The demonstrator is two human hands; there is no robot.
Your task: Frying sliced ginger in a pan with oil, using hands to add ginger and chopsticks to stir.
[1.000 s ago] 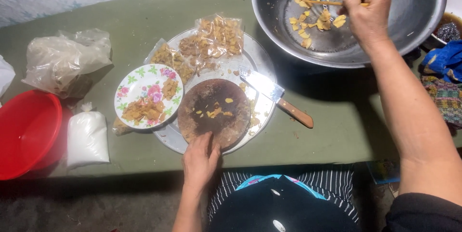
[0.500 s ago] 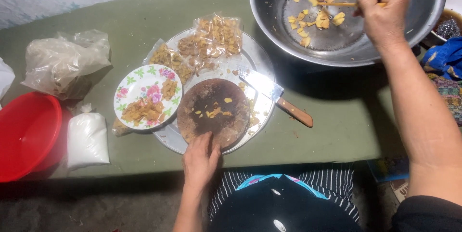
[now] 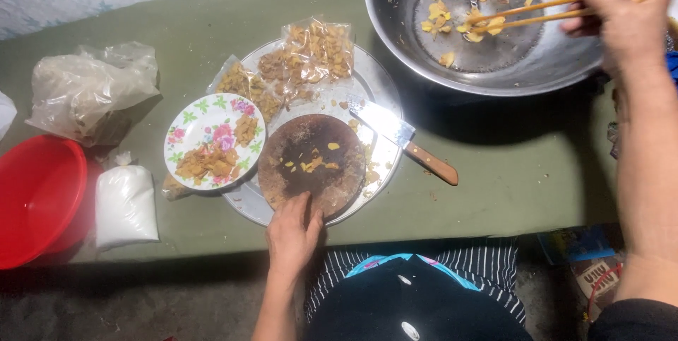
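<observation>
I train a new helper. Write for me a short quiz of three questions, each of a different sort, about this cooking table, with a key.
1. True or false: the right hand holds chopsticks over the metal bowl.
2. What does the left hand touch? A) the red basin B) the round wooden board C) the cleaver
3. Fill in: the cleaver lies with its blade on the round tray and its ______ handle on the green table.

Key
1. True.
2. B: the round wooden board; the red basin is far off.
3. Wooden.
</observation>
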